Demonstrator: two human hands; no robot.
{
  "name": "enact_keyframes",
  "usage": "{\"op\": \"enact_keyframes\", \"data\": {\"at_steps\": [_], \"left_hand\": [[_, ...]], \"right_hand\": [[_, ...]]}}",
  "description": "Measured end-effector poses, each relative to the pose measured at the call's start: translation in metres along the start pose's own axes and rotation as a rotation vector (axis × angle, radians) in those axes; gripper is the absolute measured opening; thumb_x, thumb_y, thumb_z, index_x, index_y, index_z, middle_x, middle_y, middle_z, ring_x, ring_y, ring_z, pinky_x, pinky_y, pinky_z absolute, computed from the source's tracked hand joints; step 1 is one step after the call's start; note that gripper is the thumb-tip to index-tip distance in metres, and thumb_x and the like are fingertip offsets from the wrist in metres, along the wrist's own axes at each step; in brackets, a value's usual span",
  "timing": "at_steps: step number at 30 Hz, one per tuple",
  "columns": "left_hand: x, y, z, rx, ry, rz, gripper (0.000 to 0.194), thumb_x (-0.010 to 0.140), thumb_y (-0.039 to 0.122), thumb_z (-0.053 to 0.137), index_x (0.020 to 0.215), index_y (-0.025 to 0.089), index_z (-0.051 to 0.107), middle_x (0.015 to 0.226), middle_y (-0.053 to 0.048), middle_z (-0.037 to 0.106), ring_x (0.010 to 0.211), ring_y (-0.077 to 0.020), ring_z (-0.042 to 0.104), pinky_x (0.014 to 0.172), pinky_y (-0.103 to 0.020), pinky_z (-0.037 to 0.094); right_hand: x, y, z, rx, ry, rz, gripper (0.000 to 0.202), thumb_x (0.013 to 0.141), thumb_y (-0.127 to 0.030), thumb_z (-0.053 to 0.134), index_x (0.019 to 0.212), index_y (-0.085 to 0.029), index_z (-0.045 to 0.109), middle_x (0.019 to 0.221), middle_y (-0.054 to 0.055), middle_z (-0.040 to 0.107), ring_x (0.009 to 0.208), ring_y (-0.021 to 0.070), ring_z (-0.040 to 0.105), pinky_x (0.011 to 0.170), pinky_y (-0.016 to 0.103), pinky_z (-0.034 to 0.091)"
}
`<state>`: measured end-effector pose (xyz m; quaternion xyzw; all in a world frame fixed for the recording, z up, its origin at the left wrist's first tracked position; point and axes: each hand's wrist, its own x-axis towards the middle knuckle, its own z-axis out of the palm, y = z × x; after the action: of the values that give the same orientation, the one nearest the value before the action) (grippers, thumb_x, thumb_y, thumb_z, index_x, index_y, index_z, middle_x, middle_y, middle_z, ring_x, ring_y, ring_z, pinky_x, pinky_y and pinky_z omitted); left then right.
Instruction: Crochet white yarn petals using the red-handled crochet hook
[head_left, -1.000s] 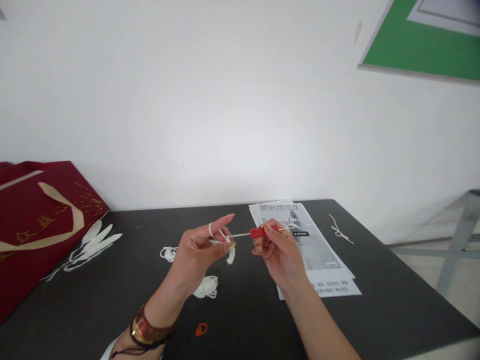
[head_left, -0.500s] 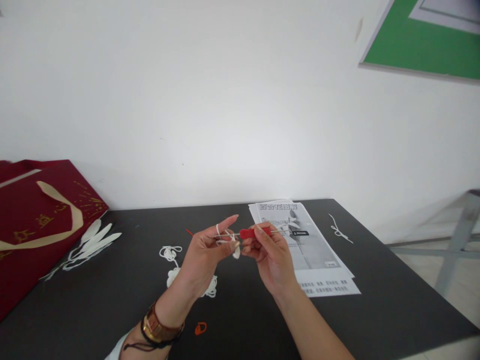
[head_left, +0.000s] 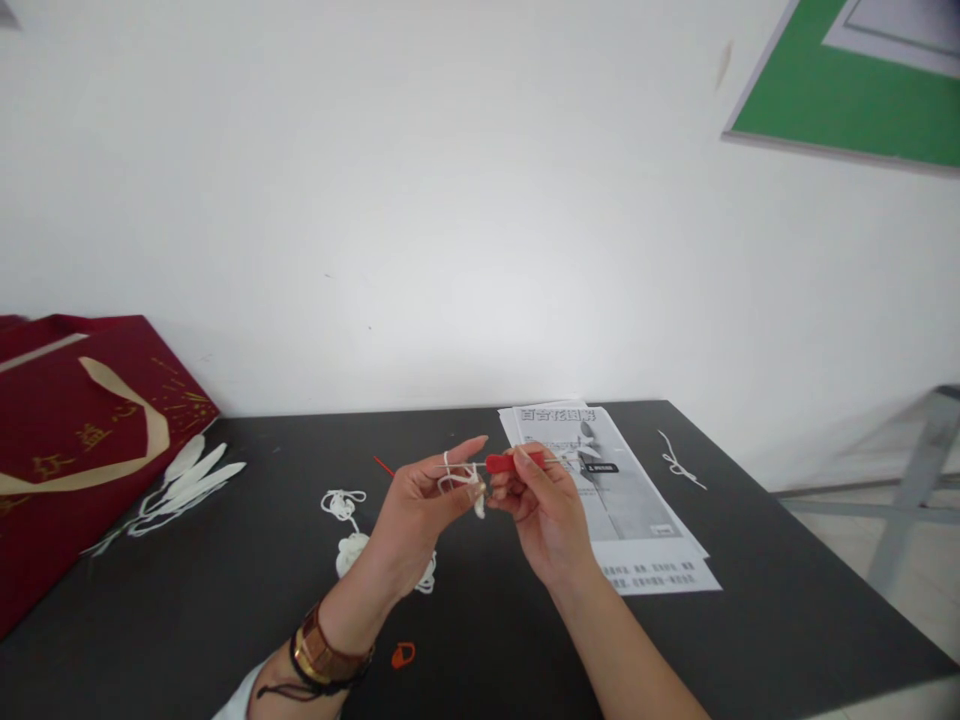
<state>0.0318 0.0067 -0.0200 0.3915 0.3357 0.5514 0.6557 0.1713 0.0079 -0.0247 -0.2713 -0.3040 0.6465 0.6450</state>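
My right hand (head_left: 551, 515) is closed around the red handle of a crochet hook (head_left: 504, 463), whose thin metal shaft points left. Pinched between thumb and finger of my left hand (head_left: 420, 510) is a small piece of white crochet work (head_left: 480, 506). White yarn (head_left: 457, 474) loops over my left index finger and runs by the hook's shaft; the hook's very tip is too fine to make out. Both hands are close together above the black table. Behind my left forearm lies a loose bundle of white yarn (head_left: 351, 552), partly hidden.
Printed sheets (head_left: 637, 510) lie to the right, with a short knotted white cord (head_left: 679, 465) beyond. An orange stitch marker (head_left: 403, 655) rests near the front. At left are white leaf-shaped pieces (head_left: 199, 480) and a dark red gift bag (head_left: 82, 430). A thin red stick (head_left: 384, 466) shows behind my left hand.
Both hands have shifted slightly right in view. The yarn between my left index finger and the crochet work now shows as a more open loop around the shaft.
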Motion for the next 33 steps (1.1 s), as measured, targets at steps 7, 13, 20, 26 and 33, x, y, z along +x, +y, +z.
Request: {"op": "enact_keyframes", "data": {"at_steps": [7, 13, 20, 26, 33], "left_hand": [[0.004, 0.002, -0.005, -0.004, -0.004, -0.020, 0.033, 0.068, 0.021, 0.081, 0.100, 0.022, 0.077, 0.072, -0.001, 0.071, 0.066, -0.0100, 0.056, 0.068, -0.023, 0.043], [0.004, 0.004, -0.005, -0.030, 0.030, -0.018, 0.024, 0.066, 0.021, 0.081, 0.090, 0.020, 0.079, 0.072, -0.001, 0.070, 0.065, -0.0091, 0.055, 0.065, -0.022, 0.041], [0.001, 0.004, -0.002, 0.040, 0.031, 0.001, 0.049, 0.066, 0.019, 0.080, 0.114, 0.025, 0.071, 0.065, 0.005, 0.055, 0.060, -0.0071, 0.047, 0.060, -0.021, 0.039], [-0.003, 0.004, 0.004, 0.118, 0.075, 0.030, 0.059, 0.065, 0.020, 0.081, 0.122, 0.024, 0.066, 0.066, 0.005, 0.054, 0.062, -0.0081, 0.047, 0.060, -0.021, 0.040], [-0.006, 0.006, 0.010, 0.155, 0.094, 0.081, 0.061, 0.065, 0.019, 0.080, 0.123, 0.023, 0.065, 0.063, 0.006, 0.051, 0.056, -0.0073, 0.040, 0.054, -0.021, 0.035]], "right_hand": [[0.000, 0.000, -0.002, 0.025, -0.006, 0.036, 0.018, 0.077, -0.030, 0.075, 0.079, -0.015, 0.064, 0.062, 0.001, 0.071, 0.049, 0.0098, 0.062, 0.047, 0.020, 0.059], [0.001, 0.003, -0.002, 0.076, -0.010, 0.100, 0.019, 0.076, -0.029, 0.076, 0.078, -0.014, 0.064, 0.063, 0.001, 0.070, 0.049, 0.0097, 0.062, 0.046, 0.020, 0.059], [0.000, 0.008, 0.000, 0.093, -0.003, 0.109, 0.019, 0.077, -0.030, 0.076, 0.084, -0.016, 0.065, 0.067, 0.002, 0.072, 0.051, 0.0102, 0.062, 0.047, 0.021, 0.059], [-0.001, 0.008, 0.000, 0.080, 0.007, 0.070, 0.017, 0.079, -0.030, 0.074, 0.085, -0.017, 0.064, 0.069, 0.002, 0.072, 0.054, 0.0098, 0.063, 0.051, 0.021, 0.060], [0.001, 0.009, -0.004, 0.171, -0.016, 0.146, 0.015, 0.080, -0.028, 0.073, 0.083, -0.016, 0.064, 0.067, 0.000, 0.070, 0.051, 0.0085, 0.060, 0.051, 0.020, 0.060]]}}
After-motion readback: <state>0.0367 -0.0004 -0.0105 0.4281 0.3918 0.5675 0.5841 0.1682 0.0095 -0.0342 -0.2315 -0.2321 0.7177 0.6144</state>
